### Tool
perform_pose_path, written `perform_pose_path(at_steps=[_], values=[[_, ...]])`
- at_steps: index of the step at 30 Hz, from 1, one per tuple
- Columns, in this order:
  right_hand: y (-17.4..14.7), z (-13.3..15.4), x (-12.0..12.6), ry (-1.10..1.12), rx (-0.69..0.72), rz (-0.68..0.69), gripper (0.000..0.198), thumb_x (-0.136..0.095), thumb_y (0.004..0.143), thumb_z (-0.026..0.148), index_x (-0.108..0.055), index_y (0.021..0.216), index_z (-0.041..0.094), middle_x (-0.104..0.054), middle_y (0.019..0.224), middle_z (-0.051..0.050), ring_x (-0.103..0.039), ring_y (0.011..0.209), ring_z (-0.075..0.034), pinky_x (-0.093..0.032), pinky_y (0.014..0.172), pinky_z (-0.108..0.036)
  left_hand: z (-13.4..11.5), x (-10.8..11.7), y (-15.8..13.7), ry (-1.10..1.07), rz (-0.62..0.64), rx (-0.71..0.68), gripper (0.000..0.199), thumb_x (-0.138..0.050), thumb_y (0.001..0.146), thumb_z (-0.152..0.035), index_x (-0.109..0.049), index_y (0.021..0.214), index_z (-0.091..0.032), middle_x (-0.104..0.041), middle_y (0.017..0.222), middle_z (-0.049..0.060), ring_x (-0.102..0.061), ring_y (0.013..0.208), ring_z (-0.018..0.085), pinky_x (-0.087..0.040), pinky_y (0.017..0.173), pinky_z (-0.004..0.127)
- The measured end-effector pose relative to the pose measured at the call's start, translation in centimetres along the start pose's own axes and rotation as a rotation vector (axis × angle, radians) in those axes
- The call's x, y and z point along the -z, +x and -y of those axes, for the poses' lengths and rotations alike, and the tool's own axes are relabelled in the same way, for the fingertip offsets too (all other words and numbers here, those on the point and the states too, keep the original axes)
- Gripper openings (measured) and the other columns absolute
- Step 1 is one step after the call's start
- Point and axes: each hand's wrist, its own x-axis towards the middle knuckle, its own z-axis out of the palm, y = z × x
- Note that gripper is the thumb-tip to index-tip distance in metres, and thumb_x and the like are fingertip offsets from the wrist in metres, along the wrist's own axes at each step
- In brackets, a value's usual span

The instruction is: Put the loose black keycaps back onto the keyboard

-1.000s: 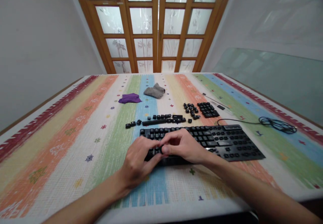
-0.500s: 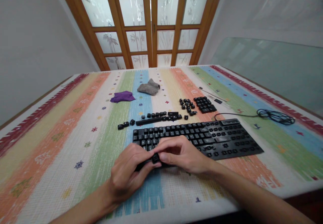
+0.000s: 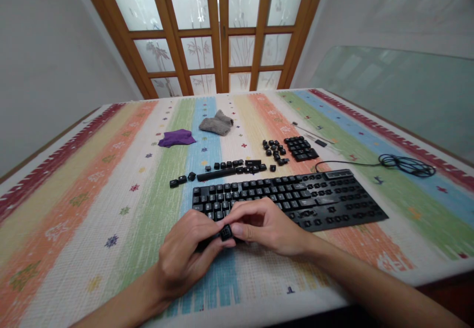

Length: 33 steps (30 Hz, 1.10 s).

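Observation:
A small black keycap (image 3: pixel 225 232) is pinched between my two hands, its hollow underside turned toward me. My left hand (image 3: pixel 187 254) is closed, thumb and forefinger on the keycap's left side. My right hand (image 3: pixel 268 227) is closed too, its thumb and forefinger tips at the right side of the same keycap. Both hands are over the front left part of a black keyboard (image 3: pixel 255 190), hiding some of its keys. Keys fill the keyboard's left and middle; bare key sockets show on its right part.
Loose keycaps (image 3: pixel 216 174) lie in rows behind the keyboard, and more keycaps (image 3: pixel 301 148) stand grouped farther right. A coiled cable (image 3: pixel 407 165) rests at the right. Behind are a purple cloth (image 3: pixel 177 138), a grey cloth (image 3: pixel 217 123) and a thin rod (image 3: pixel 314 133). A striped tablecloth (image 3: pixel 85 224) covers the table.
The camera view has shifted slightly. Both hands keep their hold on the keycap, which is tilted a little differently, with its hollow underside showing more clearly.

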Motion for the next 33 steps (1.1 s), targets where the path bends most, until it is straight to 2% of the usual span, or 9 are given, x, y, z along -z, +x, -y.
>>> perform_pose_path(at_steps=[11,25,33], values=[[-0.03,0.05,-0.17,0.064,-0.029,0.0,0.031,-0.069,0.089,0.044,-0.076,0.103,0.018,-0.059,0.078,0.0,-0.05,0.068,-0.01,-0.04,0.063,-0.025,-0.08,0.18,0.18,0.031,-0.009,-0.006,0.014,-0.069,0.091,-0.015,-0.063,0.103,-0.013,-0.067,0.077,0.003,-0.063,0.068,0.014,-0.054,0.062,0.028],[-0.07,-0.11,-0.25,0.1,-0.072,-0.016,0.03,-0.071,0.088,0.042,-0.073,0.101,0.016,-0.056,0.073,0.002,-0.047,0.063,-0.009,-0.035,0.059,-0.024,0.14,0.22,0.34,0.05,-0.017,-0.022,0.018,-0.073,0.088,-0.016,-0.064,0.103,-0.01,-0.068,0.079,0.004,-0.064,0.068,0.014,-0.054,0.062,0.027],[-0.12,0.04,-0.25,0.11,-0.049,-0.011,0.025,-0.07,0.09,0.036,-0.073,0.102,0.015,-0.057,0.075,0.002,-0.048,0.064,-0.009,-0.036,0.06,-0.024,0.14,0.18,0.1,0.057,-0.03,-0.014,0.019,-0.073,0.088,-0.016,-0.064,0.105,-0.012,-0.069,0.08,0.003,-0.065,0.068,0.014,-0.054,0.062,0.027]])
